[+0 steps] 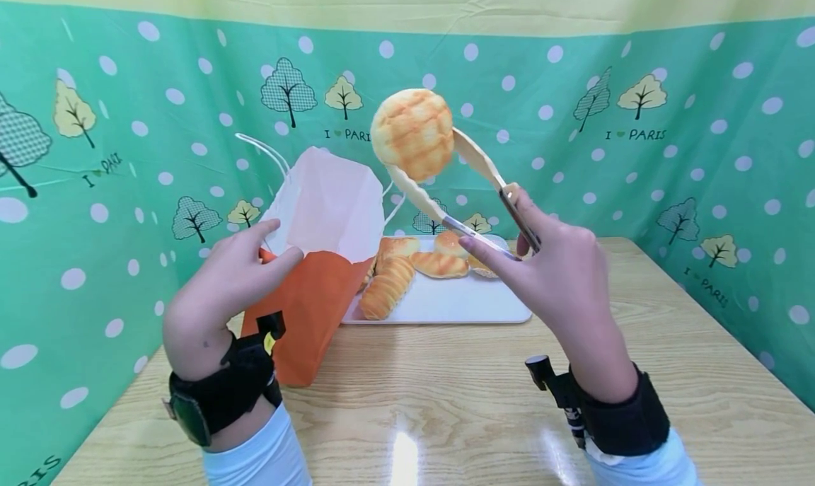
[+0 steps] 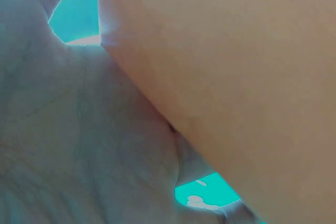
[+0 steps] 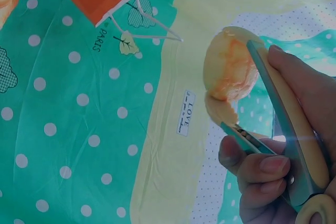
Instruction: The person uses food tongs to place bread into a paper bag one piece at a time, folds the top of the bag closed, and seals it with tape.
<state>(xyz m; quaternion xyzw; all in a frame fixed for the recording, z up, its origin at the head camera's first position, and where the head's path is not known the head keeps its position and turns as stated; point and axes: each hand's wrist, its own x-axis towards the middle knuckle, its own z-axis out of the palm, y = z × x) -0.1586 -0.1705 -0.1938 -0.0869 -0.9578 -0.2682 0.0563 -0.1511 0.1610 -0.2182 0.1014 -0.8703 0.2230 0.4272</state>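
Observation:
My right hand (image 1: 560, 267) grips a pair of tongs (image 1: 480, 242) with metal arms and cream-coloured tips. Between the tips is a round bun (image 1: 414, 134) with a crisscross top, raised in front of the curtain. The right wrist view shows my fingers curled round the tongs and the bun (image 3: 231, 64) at their far end. At the left stands an orange paper bag (image 1: 305, 309), its mouth open and its white lining showing. My left hand (image 1: 232, 270) holds the bag's left edge between thumb and fingers. Close up in the left wrist view, the bag's wall (image 2: 226, 77) hides the fingertips.
Behind the bag, a white tray (image 1: 458, 303) carries several breads, among them a ridged roll (image 1: 387, 288) and a long bun (image 1: 439, 264). White cord handles (image 1: 264, 146) rise from the bag. A wooden table (image 1: 446, 394) lies beneath, and a green dotted curtain (image 1: 528, 118) surrounds it.

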